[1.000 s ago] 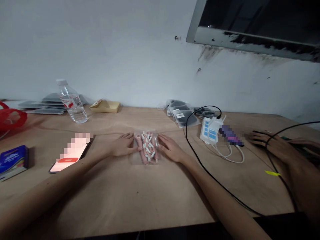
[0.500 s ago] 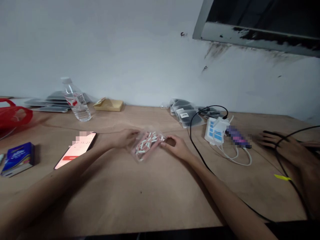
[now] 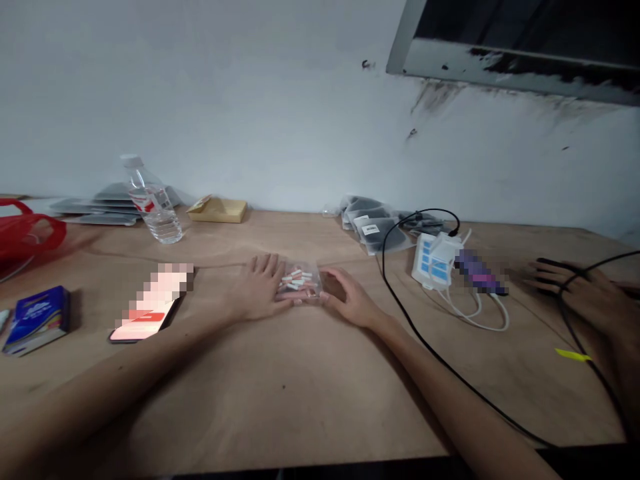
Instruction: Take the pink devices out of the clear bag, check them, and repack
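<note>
A small clear plastic bag [image 3: 299,280] of pink and white small parts lies on the wooden table [image 3: 300,387] between my hands. My left hand [image 3: 257,290] rests flat against the bag's left side with its fingers spread, thumb along the bag's near edge. My right hand [image 3: 350,297] is curled, and its thumb and fingers pinch the bag's right edge.
A phone [image 3: 150,307] with a lit screen, a blue box [image 3: 35,319], a red bag [image 3: 25,233] and a water bottle [image 3: 150,200] lie to the left. Dark packets [image 3: 370,227], a white charger [image 3: 434,261], a black cable [image 3: 425,347] and another person's hand [image 3: 580,293] are to the right.
The bag was lifted and tilted between both hands, then came back down flatter and a little farther away. My left hand has opened out flat beside it.
</note>
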Available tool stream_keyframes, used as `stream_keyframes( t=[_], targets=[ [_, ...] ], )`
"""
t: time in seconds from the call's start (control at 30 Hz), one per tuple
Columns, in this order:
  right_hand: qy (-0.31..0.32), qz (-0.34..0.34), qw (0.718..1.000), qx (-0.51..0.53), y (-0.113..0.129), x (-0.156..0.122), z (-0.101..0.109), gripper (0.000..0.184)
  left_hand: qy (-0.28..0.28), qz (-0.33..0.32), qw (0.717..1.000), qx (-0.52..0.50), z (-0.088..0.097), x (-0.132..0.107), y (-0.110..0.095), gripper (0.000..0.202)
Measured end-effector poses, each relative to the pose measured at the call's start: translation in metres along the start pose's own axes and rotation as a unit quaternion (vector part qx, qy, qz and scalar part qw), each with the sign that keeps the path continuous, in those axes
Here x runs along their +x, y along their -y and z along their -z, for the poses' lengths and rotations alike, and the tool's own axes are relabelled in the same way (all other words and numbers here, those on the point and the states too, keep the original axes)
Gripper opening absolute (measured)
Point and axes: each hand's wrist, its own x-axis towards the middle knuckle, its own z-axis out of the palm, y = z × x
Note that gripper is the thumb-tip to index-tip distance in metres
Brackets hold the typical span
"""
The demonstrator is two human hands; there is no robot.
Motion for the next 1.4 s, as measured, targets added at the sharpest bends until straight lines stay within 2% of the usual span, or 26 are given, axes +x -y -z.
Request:
stream_keyframes(
  t=[0.17, 0.27, 0.43, 0.53, 0.63, 0.9, 1.03, 1.27, 1.4],
  targets=[
    [0.033, 0.016, 0.999, -0.022, -0.003, -0.002, 0.001, 0.055, -0.017, 0.0, 1.0, 0.007, -0.002, 0.0, 0.002, 0.091],
    [0.054, 0.018, 0.997, -0.045, -0.004, -0.002, 0.0, 0.052, -0.017, -0.002, 1.0, 0.017, -0.003, -0.001, 0.002, 0.089],
    [0.024, -0.015, 0.995, -0.092, -0.008, 0.0, 0.001, 0.042, -0.02, -0.008, 0.999, 0.034, -0.004, -0.001, 0.003, 0.093],
    [0.032, -0.028, 0.99, -0.132, -0.014, -0.001, 0.002, 0.034, -0.022, -0.016, 0.999, 0.038, -0.003, -0.001, 0.003, 0.093],
    [0.036, -0.03, 0.988, -0.148, -0.018, -0.002, 0.001, 0.035, -0.024, -0.024, 0.999, 0.043, -0.001, 0.0, 0.003, 0.094],
    [0.043, 0.0, 0.998, -0.051, -0.014, -0.002, -0.002, 0.049, -0.014, -0.018, 0.999, 0.022, 0.0, -0.001, 0.004, 0.089],
    [0.046, 0.012, 0.999, -0.011, -0.017, -0.001, -0.004, 0.044, -0.016, -0.024, 1.0, 0.0, -0.001, -0.003, -0.004, 0.092],
    [0.022, -0.032, 0.999, 0.015, -0.021, 0.0, -0.006, 0.035, -0.02, -0.029, 0.999, -0.017, 0.001, -0.003, -0.008, 0.089],
    [0.002, -0.022, 1.0, 0.016, -0.019, 0.002, -0.007, 0.027, -0.017, -0.04, 0.999, -0.031, 0.004, -0.003, -0.01, 0.09]
  ],
)
